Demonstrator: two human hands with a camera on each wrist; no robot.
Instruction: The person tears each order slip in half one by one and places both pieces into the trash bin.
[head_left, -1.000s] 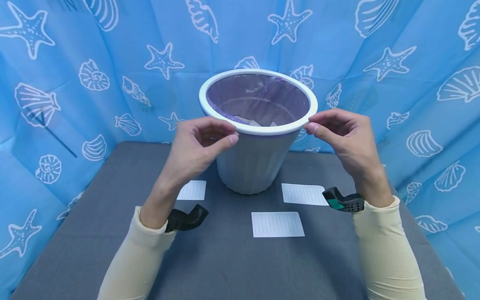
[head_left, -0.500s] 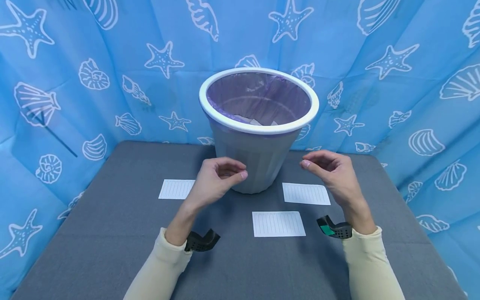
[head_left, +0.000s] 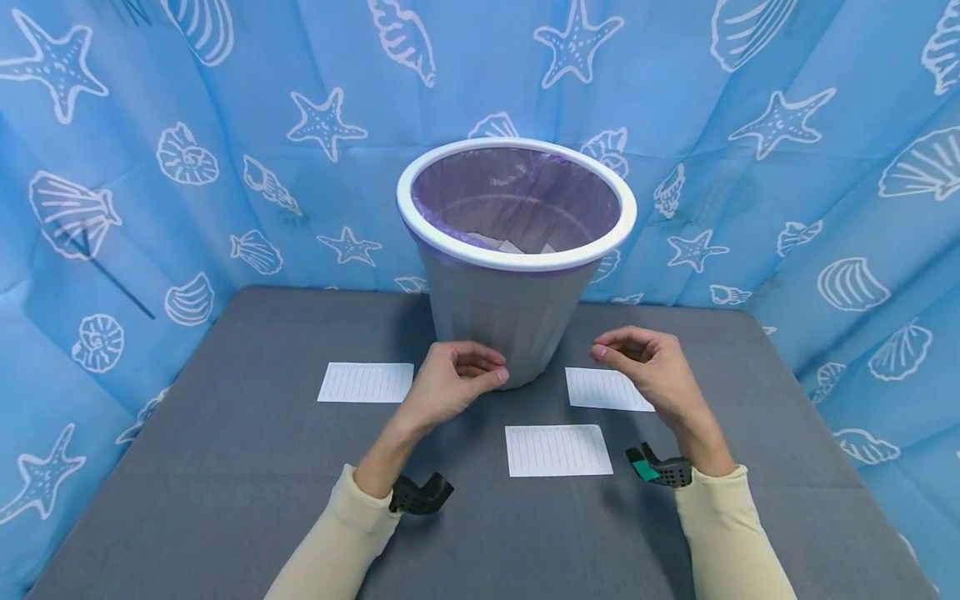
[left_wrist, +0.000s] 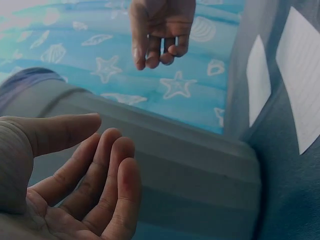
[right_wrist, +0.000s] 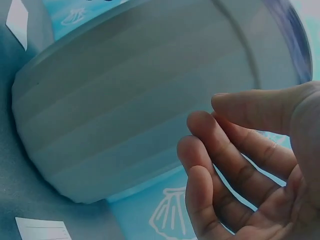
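Note:
A grey trash can (head_left: 491, 304) with a white rim ring (head_left: 517, 260) stands upright at the back middle of the table. A purple bag (head_left: 517, 187) lines it, and pale paper pieces (head_left: 510, 247) lie inside. My left hand (head_left: 450, 379) hovers before the can's lower left, its fingers loosely bent and nothing between them, as the left wrist view also shows. To the can's right, my right hand (head_left: 648, 367) hangs in the air near a lined card (head_left: 600, 390), also with loosely bent fingers and holding nothing. In the right wrist view the can's ribbed wall (right_wrist: 115, 100) lies beyond the fingers.
Another lined card (head_left: 360, 382) lies left of the can, and one more card (head_left: 558, 450) lies in front of it. All rest on a grey cloth-covered table (head_left: 187, 483). A blue curtain (head_left: 450, 92) with shells and starfish hangs around the back and sides.
Both hands were at the can's rim a second ago. They let go of it, came down toward the table and drew closer together. The can and cards stayed in place.

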